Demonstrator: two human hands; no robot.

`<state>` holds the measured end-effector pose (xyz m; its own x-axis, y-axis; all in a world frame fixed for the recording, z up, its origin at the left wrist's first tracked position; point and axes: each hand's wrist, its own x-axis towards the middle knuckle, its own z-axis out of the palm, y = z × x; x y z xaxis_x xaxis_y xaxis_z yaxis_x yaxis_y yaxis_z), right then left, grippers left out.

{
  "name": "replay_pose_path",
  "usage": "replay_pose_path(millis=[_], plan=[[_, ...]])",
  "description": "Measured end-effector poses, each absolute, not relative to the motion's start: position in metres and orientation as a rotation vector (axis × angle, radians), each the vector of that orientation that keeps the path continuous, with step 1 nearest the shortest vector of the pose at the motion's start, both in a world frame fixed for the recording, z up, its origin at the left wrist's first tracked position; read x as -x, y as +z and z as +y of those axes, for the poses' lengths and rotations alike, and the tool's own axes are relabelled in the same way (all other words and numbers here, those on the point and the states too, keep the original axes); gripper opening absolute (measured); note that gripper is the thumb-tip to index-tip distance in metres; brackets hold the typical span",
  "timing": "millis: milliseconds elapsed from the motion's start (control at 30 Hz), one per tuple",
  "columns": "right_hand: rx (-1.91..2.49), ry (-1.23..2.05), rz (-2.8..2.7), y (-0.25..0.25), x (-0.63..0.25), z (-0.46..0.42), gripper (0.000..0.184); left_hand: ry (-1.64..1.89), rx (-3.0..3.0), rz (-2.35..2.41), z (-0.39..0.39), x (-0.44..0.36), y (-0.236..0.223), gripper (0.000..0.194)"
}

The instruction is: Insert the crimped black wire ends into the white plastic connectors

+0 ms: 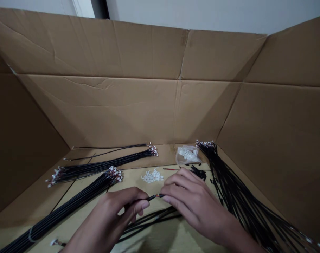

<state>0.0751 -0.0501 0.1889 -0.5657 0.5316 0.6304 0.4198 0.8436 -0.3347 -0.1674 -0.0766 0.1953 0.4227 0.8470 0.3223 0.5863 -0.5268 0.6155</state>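
In front of me, my left hand (117,212) pinches a thin black cable (151,198) between thumb and forefinger, close to its end. A short stretch of coloured wires (157,195) shows beyond the black jacket. My right hand (190,202) is closed on the wire end, with a small dark piece (161,195) at its fingertips; its exact kind is partly hidden. Below the hands lie several loose black cables (152,219). A white connector (54,242) on a short wire pokes out beside my left wrist. Just past my fingers sits a pile of small white connector housings (152,175).
Cardboard walls (123,105) enclose the work surface. Bundled black cables (70,207) with white connectors lie left, another bundle (102,164) behind them. More cables (236,189) spread along the right. At the back are a clear bag (187,154) of white parts and short black tubes (198,172).
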Motion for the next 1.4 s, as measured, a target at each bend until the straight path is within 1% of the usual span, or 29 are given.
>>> replay_pose_path(millis=[100,167,267,400,533,700,867,967,1067,1167,1300,1400], plan=[[0.695,0.022,-2.281,0.190,-0.073,-0.050,0.030,0.951,-2.354,1.210,-0.073,0.161,0.196,0.028],[0.693,0.034,-2.306,0.194,-0.074,-0.048,0.027,1.041,-2.401,1.174,-0.072,0.157,0.195,0.021],[0.706,0.279,-2.402,0.202,-0.078,-0.044,0.026,1.113,-2.482,1.098,-0.072,0.153,0.196,0.019],[0.708,0.592,-2.471,0.211,-0.082,-0.037,0.030,1.149,-2.587,1.057,-0.076,0.149,0.196,0.020],[0.662,0.746,-2.456,0.210,-0.081,-0.032,0.033,1.181,-2.633,1.100,-0.077,0.148,0.193,0.017],[0.678,0.692,-2.450,0.207,-0.077,-0.030,0.038,1.168,-2.640,1.154,-0.077,0.150,0.185,0.018],[0.755,0.678,-2.439,0.208,-0.076,-0.032,0.052,1.169,-2.695,1.123,-0.076,0.148,0.181,0.021],[0.814,0.610,-2.375,0.207,-0.080,-0.033,0.052,1.183,-2.702,1.093,-0.072,0.149,0.183,0.015],[0.694,0.611,-2.312,0.202,-0.083,-0.034,0.051,1.144,-2.677,1.114,-0.069,0.147,0.185,0.007],[0.631,0.598,-2.281,0.198,-0.081,-0.033,0.052,1.075,-2.621,1.054,-0.066,0.141,0.187,0.011],[0.693,0.496,-2.282,0.194,-0.077,-0.031,0.049,1.052,-2.574,1.028,-0.062,0.136,0.189,0.025],[0.676,0.544,-2.288,0.189,-0.075,-0.027,0.047,0.987,-2.542,1.063,-0.060,0.142,0.190,0.029]])
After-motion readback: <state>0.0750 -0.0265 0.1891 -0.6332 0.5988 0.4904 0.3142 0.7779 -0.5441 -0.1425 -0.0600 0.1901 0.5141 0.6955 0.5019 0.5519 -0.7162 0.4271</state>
